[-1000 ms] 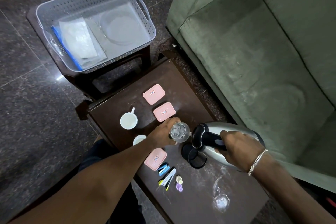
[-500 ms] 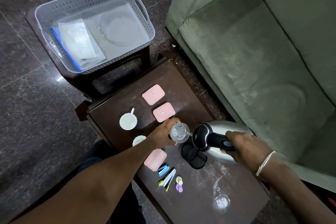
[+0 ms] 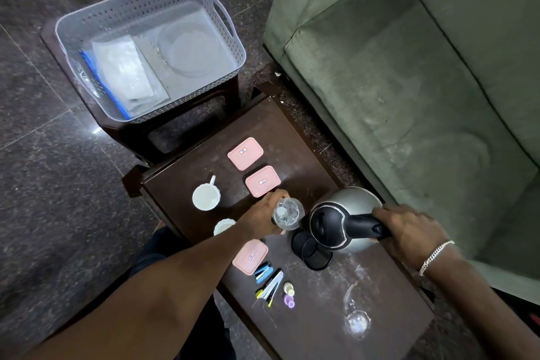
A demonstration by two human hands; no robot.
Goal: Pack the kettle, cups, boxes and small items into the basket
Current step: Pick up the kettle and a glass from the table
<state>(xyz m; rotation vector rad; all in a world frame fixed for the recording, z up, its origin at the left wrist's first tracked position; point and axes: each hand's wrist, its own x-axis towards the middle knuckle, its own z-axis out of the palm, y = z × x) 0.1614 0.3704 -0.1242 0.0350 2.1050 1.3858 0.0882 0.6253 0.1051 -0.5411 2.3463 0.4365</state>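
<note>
The person's left hand point(image 3: 264, 213) is wrapped around a clear drinking glass point(image 3: 287, 213) near the middle of the dark wooden worktop point(image 3: 315, 313), its fingers closed on the glass's side. The right hand point(image 3: 409, 231) grips the black handle of the steel kettle point(image 3: 344, 221), fingers curled shut around it; the kettle leans with its black lid toward the glass, just beside it at the glass's 3 o'clock. Below the kettle, at its 7 o'clock, sits its round black base point(image 3: 312, 251); whether the kettle touches the base cannot be told.

Two pink boxes point(image 3: 245, 153) lie at 12 o'clock from the glass, the nearer one point(image 3: 263, 181) just beside the left hand's fingertips. A third pink box point(image 3: 250, 256) lies at the glass's 7 o'clock, partly under the forearm. A white cup point(image 3: 206, 197) with a handle stands at 9 o'clock from the glass, and another white cup point(image 3: 223, 226) shows partly behind the wrist. Small items point(image 3: 274, 285), staplers, clips and little bottles, lie at 6 o'clock. A second clear glass point(image 3: 356, 321) stands near the worktop's near right corner.

The grey perforated basket point(image 3: 117, 13) rests on a dark stool at 11 o'clock from the worktop, well apart from the kettle, holding a clear plate point(image 3: 190, 50) and plastic pouches point(image 3: 122, 70). A green sofa point(image 3: 409, 67) fills the right side.
</note>
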